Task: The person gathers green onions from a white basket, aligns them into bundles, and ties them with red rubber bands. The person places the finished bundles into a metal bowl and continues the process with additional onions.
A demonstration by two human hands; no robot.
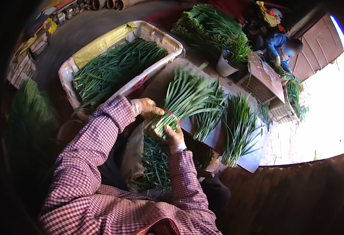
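A bundle of long green leafy stalks, likely garlic chives (186, 97), lies across both my hands, a red band around its stalks. My left hand (148, 108), in a soiled glove, grips it from the left near the band. My right hand (174, 137), gloved too, holds the cut ends from below, its thumb on top. Right of the bundle, more green stalks (207, 126) and a separate pile (239, 129) lie on a flat board (251, 158). Below my hands, loose green leaves (155, 164) fill an open sack (132, 152).
A white plastic crate (169, 48) of greens stands beyond my left arm. Farther back are a large stack of greens (213, 26), a white bucket (226, 66) and an upturned crate (263, 76). A co-worker in blue (277, 44) handles greens at the right.
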